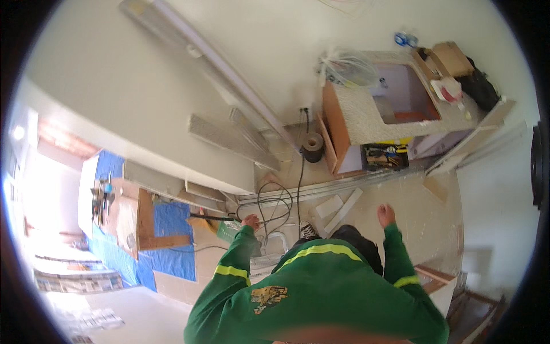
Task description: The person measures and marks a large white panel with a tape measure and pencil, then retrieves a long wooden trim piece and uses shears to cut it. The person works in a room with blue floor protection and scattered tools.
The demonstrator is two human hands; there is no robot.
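Note:
My left hand [250, 222] is held out in front of me, above the floor beside a looped black cable [275, 200]. Next to it are a dark bar [213, 217] and a green box-like thing [228, 230]; whether the hand touches either is unclear, and its fingers are too small to read. Over the tiled floor on the right hangs my right hand [387, 214], its fingers curled in with nothing visible in them. Between the hands, two pale offcuts [344, 209] lie on the floor ahead of my shoe [309, 230].
A stone-topped cabinet [358, 126] with a sink cutout stands ahead right, a toolbox [385, 156] inside. Beside it sits a dark roll [313, 147]. Long boards [223, 69] lean on the wall. Blue sheeting [172, 226] covers the floor at left; an open wooden frame [438, 275] is at right.

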